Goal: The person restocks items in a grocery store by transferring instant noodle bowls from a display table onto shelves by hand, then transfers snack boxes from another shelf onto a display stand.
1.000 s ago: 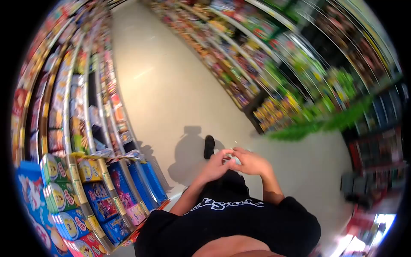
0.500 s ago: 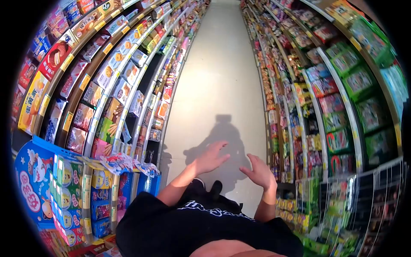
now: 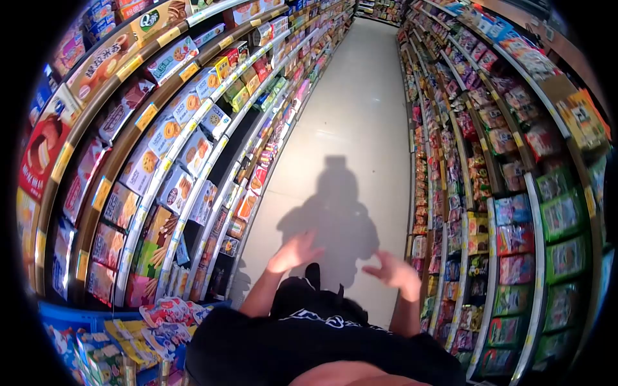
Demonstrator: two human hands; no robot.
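Observation:
Both of my hands are held out over the aisle floor (image 3: 328, 122), in front of my black T-shirt (image 3: 309, 347). My left hand (image 3: 297, 251) holds nothing, its fingers stretched inward, and is slightly blurred. Opposite it, my right hand (image 3: 393, 271) is empty too, thumb and fingers apart. A gap separates the two hands, and neither touches a shelf. On the floor beyond them lies my shadow (image 3: 335, 206). One dark shoe (image 3: 312, 275) shows below, between the hands.
Left shelves (image 3: 132, 212) carry boxed biscuits and pies. Right shelves (image 3: 508, 251) hold bagged snacks, with green packs (image 3: 566, 222) at the near end. A blue display stand (image 3: 90, 315) with small packets juts out at lower left. More shelving (image 3: 381, 11) crosses the aisle's far end.
I have moved forward along the aisle; the blue stand has slid down and back, and the wire rack at right has left view. My view has turned slightly left. Both hands stay empty.

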